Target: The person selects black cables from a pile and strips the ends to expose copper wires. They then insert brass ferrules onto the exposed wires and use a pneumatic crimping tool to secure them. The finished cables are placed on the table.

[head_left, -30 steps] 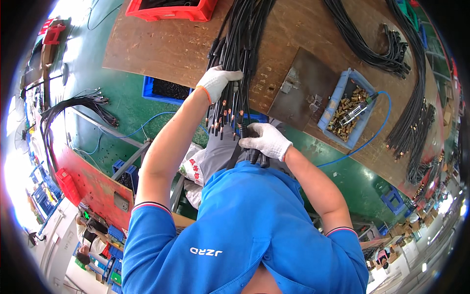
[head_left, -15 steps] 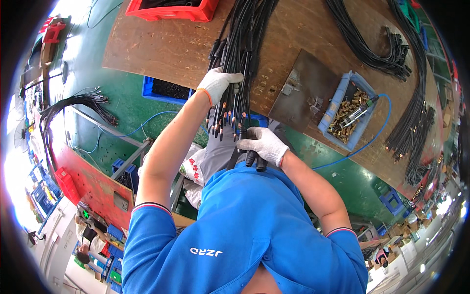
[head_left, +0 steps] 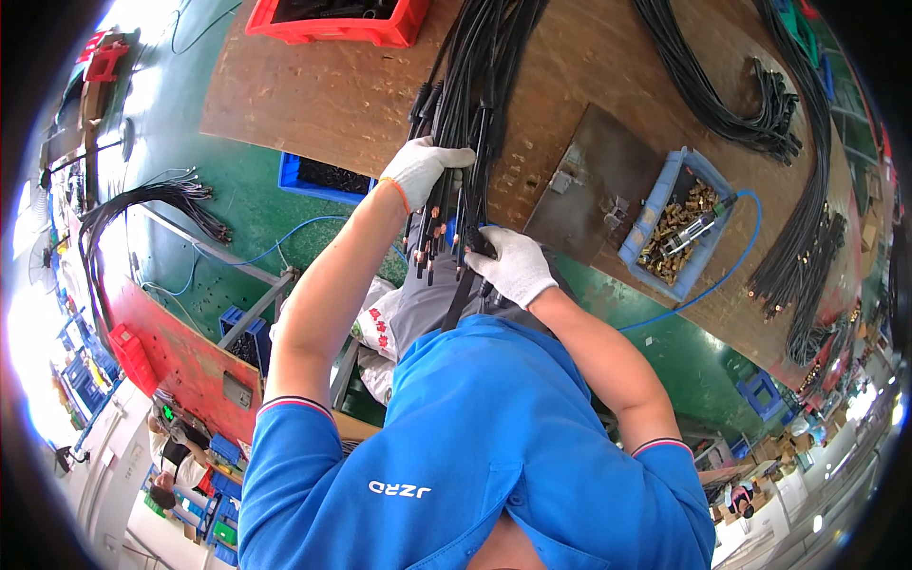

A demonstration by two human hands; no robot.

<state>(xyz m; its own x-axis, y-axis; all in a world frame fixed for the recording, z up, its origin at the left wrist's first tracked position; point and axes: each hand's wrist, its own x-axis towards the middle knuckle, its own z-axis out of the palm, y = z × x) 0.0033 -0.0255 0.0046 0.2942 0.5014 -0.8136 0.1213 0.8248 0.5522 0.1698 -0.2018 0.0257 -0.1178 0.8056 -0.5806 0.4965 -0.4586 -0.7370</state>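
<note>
Head view: a bundle of black cables [head_left: 483, 71] is draped over the near edge of the bench [head_left: 323, 95], with the copper tips [head_left: 435, 214] dangling just below the gloved left hand [head_left: 418, 171], whose fingers are wrapped round the bundle. A black sleeve [head_left: 479, 245] seems to be pinched by the fingers of the gloved right hand [head_left: 516, 265], right beside the tips, though the exact contact is partly hidden. Going by that, one cable is probably best singled out at a time and lined up straight with the sleeve before any pushing is done. The left grip should be firm but not crushing, so nothing slips. Bent copper should be watched for; if resistance is felt, a slight twist is better than force.
</note>
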